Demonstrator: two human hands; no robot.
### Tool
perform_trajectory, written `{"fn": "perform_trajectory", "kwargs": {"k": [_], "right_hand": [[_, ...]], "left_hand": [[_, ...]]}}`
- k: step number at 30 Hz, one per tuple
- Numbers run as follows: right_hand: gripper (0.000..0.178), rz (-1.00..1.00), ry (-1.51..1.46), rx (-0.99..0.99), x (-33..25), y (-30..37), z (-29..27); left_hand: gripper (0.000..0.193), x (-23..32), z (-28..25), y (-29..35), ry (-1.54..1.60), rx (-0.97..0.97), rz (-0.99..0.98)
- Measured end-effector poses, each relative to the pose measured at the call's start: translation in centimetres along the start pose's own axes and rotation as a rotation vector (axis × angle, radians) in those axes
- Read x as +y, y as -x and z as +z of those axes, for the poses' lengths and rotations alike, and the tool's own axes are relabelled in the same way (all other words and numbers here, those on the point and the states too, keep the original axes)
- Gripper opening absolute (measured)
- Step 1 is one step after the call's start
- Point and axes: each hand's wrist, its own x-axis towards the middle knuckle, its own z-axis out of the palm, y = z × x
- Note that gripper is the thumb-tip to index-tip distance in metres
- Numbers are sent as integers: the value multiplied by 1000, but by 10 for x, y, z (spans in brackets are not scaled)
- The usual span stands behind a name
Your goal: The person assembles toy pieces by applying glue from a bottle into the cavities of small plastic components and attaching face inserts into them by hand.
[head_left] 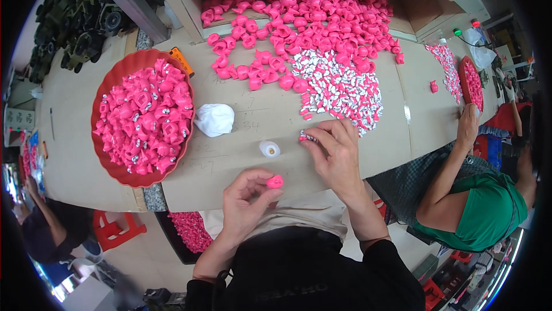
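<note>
My left hand (244, 200) is closed near the table's front edge, a hollow pink plastic piece (275, 181) pinched between thumb and fingertips. To its right, my right hand (339, 158) pinches one or more small pink-and-white pieces (306, 136) beside the front of a pile of such pieces (339, 95). Between the hands and a little farther back is a small white bottle (269, 149), its narrow tip facing up. Behind that pile, hollow pink plastic pieces (322, 23) spread out of an open-fronted box.
At left sits a red basin (109, 164) heaped with pink pieces bearing white parts. A crumpled white wad (214, 120) lies beside it, an orange box (181, 61) behind. Dark toy vehicles (86, 23) are stacked far left. A person in green (477, 210) sits at right.
</note>
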Motion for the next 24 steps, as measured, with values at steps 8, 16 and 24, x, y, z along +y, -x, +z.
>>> {"fn": "perform_trajectory", "kwargs": {"k": [8,16,24], "right_hand": [[19,-98,-3,-194,3,-4,-3],[15,-10,92,-47,-11,6,-2],[14,19,109,1,-22,9,8]], "left_hand": [[26,-2,-2,1,11,-4,1],[25,-5,-6,3,-13,18,54],[27,-2,-6,5,13,67,12]]}}
